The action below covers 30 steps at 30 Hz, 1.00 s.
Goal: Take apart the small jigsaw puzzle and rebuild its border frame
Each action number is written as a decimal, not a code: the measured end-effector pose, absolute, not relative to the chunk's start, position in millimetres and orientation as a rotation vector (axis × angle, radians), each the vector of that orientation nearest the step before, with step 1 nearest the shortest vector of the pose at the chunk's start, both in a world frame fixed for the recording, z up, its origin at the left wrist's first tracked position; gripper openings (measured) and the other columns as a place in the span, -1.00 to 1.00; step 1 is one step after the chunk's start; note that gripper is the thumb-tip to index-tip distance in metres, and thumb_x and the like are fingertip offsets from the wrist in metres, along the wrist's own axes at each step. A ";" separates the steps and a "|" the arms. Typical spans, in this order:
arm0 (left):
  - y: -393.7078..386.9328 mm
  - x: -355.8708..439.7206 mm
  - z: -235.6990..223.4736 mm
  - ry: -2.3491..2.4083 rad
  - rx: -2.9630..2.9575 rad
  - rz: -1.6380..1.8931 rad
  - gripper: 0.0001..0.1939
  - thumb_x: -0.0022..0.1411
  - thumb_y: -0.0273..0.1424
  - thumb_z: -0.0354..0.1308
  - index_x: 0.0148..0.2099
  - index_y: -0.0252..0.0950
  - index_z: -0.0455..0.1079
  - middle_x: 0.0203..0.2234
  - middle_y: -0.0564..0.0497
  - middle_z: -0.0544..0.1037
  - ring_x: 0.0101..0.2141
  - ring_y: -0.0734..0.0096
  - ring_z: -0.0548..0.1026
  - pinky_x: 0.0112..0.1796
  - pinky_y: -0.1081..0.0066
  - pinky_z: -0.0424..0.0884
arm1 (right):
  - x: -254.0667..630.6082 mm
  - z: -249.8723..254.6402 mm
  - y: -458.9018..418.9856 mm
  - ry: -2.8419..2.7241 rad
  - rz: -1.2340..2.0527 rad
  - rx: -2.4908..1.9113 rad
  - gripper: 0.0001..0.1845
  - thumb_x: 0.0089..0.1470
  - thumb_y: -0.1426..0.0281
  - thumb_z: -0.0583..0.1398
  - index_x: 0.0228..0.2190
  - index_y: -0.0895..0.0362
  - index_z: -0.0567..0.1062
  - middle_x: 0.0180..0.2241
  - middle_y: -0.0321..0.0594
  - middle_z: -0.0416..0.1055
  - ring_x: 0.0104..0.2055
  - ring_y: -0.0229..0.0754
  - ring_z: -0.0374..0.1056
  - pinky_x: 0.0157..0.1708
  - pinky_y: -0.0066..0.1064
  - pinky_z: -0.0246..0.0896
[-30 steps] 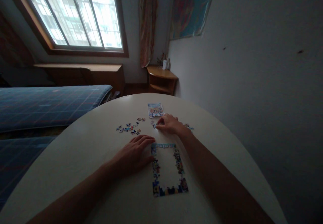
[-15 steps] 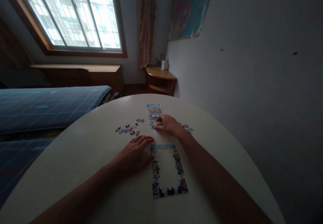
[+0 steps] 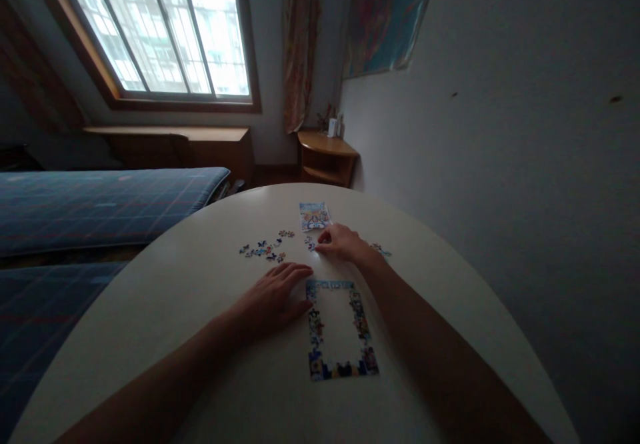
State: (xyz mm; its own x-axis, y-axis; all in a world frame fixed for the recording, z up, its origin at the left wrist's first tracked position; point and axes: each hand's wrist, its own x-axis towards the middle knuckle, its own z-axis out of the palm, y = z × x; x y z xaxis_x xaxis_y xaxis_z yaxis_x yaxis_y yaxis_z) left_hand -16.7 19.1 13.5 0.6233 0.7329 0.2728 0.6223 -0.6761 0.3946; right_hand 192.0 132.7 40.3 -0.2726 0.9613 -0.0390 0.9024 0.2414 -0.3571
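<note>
A jigsaw border (image 3: 316, 337), joined into an upright rectangle with a bare middle, lies on the white round table. My left hand (image 3: 277, 291) rests flat at its upper left corner, fingers stretched out and holding nothing. Beyond the border, my right hand (image 3: 343, 241) is bent down over the table, thumb and forefinger drawn together in a pinch on a puzzle piece, mostly hidden by the fingers. Beside those fingertips lie small blue-and-white puzzle pieces (image 3: 309, 243). Just behind stands out a colourful picture card (image 3: 314, 217), lying flat.
Loose puzzle pieces (image 3: 263, 249) are scattered left of centre, and another group (image 3: 379, 249) lies right of my right wrist. The white table (image 3: 210, 377) has a curved edge. Blue plaid mattresses (image 3: 110, 204) are at the left, a bare wall (image 3: 500, 164) at the right.
The whole view has shifted slightly, so everything sits further right. My right thumb and forefinger have drawn closer together at the pieces. My left hand stays at the border's corner.
</note>
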 end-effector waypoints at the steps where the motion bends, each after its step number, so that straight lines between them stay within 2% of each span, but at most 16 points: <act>1: 19.1 -17.0 13.1 1.101 2.586 0.606 -0.52 0.33 -0.26 0.15 0.24 -0.19 0.18 0.16 -0.08 0.40 0.16 0.12 0.33 0.19 0.05 0.27 | 191.4 40.4 132.7 -2.327 0.458 -1.769 -0.75 0.03 0.21 0.33 -0.24 0.03 0.63 -0.14 -0.16 0.57 -0.07 -0.02 0.44 -0.10 -0.27 0.24; 8: 17.5 -19.2 14.0 1.098 2.562 0.612 -0.52 0.34 -0.26 0.13 0.25 -0.19 0.18 0.17 -0.11 0.40 0.17 0.11 0.33 0.19 0.05 0.27 | 187.0 45.1 131.4 -2.414 0.355 -1.738 -0.79 0.06 0.24 0.31 -0.25 0.05 0.60 -0.07 -0.12 0.53 0.01 0.02 0.39 -0.02 -0.17 0.17; 15: 17.0 -20.0 13.7 1.104 2.558 0.601 -0.52 0.35 -0.24 0.12 0.24 -0.20 0.17 0.17 -0.11 0.40 0.18 0.15 0.33 0.21 0.07 0.25 | 184.0 49.8 127.9 -2.446 0.280 -1.682 -0.84 0.06 0.30 0.31 -0.27 0.06 0.59 -0.17 -0.16 0.58 -0.04 0.00 0.42 0.00 -0.13 0.11; 19: 18.0 -20.1 13.6 1.098 2.558 0.612 -0.53 0.33 -0.26 0.13 0.24 -0.19 0.19 0.16 -0.11 0.41 0.17 0.13 0.34 0.19 0.05 0.27 | 182.7 52.3 124.2 -2.437 0.316 -1.621 -0.83 0.04 0.35 0.33 -0.25 0.02 0.60 -0.25 -0.27 0.60 -0.13 -0.09 0.47 -0.04 -0.21 0.15; 22: 20.0 -20.5 12.7 1.074 2.577 0.615 -0.54 0.34 -0.25 0.12 0.23 -0.20 0.21 0.15 -0.13 0.42 0.16 0.12 0.35 0.18 0.05 0.27 | 181.4 60.0 119.1 -2.446 0.374 -1.547 -0.89 0.04 0.35 0.34 -0.30 0.01 0.63 -0.28 -0.30 0.61 -0.21 -0.19 0.49 -0.16 -0.36 0.22; 25: 22.4 -20.8 10.1 1.064 2.595 0.624 -0.58 0.33 -0.29 0.12 0.21 -0.19 0.24 0.14 -0.11 0.42 0.15 0.13 0.36 0.18 0.04 0.28 | 181.7 71.4 109.6 -2.401 0.457 -1.438 -0.88 0.10 0.36 0.31 -0.27 0.03 0.64 -0.28 -0.31 0.62 -0.26 -0.27 0.50 -0.25 -0.48 0.26; 30: 25.0 -19.2 6.3 1.071 2.603 0.660 -0.63 0.32 -0.38 0.10 0.16 -0.18 0.28 0.10 -0.07 0.46 0.12 0.16 0.39 0.18 0.04 0.28 | 192.3 73.3 73.1 -2.226 0.531 -1.304 -0.88 0.13 0.40 0.29 -0.27 0.06 0.64 -0.28 -0.26 0.63 -0.25 -0.22 0.52 -0.20 -0.44 0.31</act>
